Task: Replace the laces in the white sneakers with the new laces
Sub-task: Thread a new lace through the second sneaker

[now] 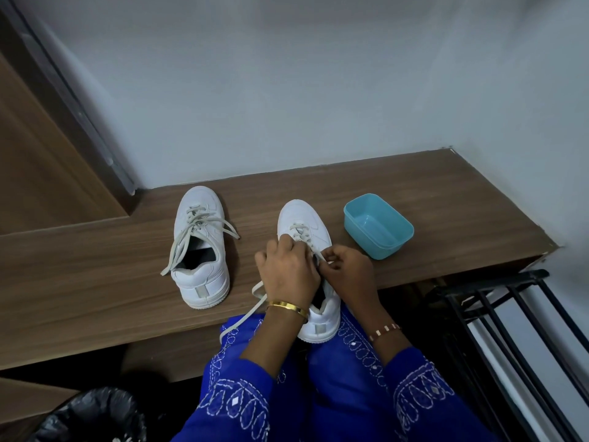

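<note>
Pinching a grey-white flat lace (319, 254) between curled fingertips, the right hand (347, 273) is held over the open collar of a white leather sneaker (298, 218), which stands on a brown wood-grain bench (446, 199) with its toe pointed away. Immediately left of that pinch, the left hand (287, 272) is laid across the sneaker's eyelet rows, its fingers curled down onto the crossed lacing; whether a strand is actually gripped there is hard to say, since the fingertips are hidden. From under the left wrist a loose lace end (245, 314) is trailed off the bench edge. A gold bangle (287, 306) is worn on the left wrist and a copper-coloured bracelet (384, 331) on the right. Further left of the grip, well apart, a second white leather sneaker (199, 250) is set with loosened grey laces. To the right of the grip, near the held sneaker's toe, a turquoise rectangular plastic tub (379, 224) is placed. Blue embroidered sleeves (414, 378) are seen below.
</note>
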